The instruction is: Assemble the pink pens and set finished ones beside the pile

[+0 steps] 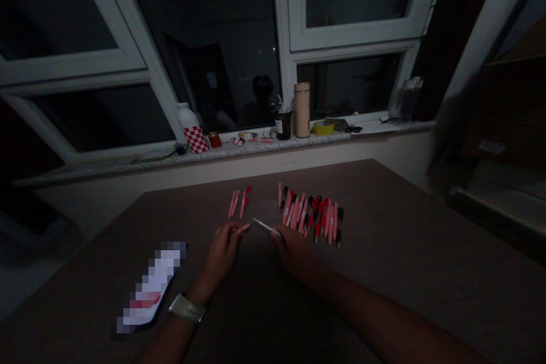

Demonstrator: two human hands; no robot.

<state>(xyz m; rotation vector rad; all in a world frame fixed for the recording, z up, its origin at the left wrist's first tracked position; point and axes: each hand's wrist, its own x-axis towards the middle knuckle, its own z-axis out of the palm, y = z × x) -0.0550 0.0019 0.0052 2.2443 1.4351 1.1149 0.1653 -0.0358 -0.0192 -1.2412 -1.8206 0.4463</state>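
Note:
My left hand point(224, 244), with a watch point(186, 307) on its wrist, is closed in a pinch. From its fingertips pokes a short pink pen part point(244, 228), mostly hidden by the fingers. Just to the right, my right hand point(290, 244) grips a slim white pen refill point(265, 225), its thin tip angled up toward the left hand; the two pieces are apart. Beyond the left hand lie a few pink pens point(234, 203) and a red pen point(247, 195). Behind the right hand spreads a pile of pink, red and black pens point(309, 213).
A phone-like object point(153, 284), blurred out, lies on the dark table point(409, 273) at left. Along the windowsill stand a checked bottle point(194, 131), a small red jar point(215, 139), a dark cup point(283, 125), a beige flask point(302, 111) and yellow tape point(323, 128).

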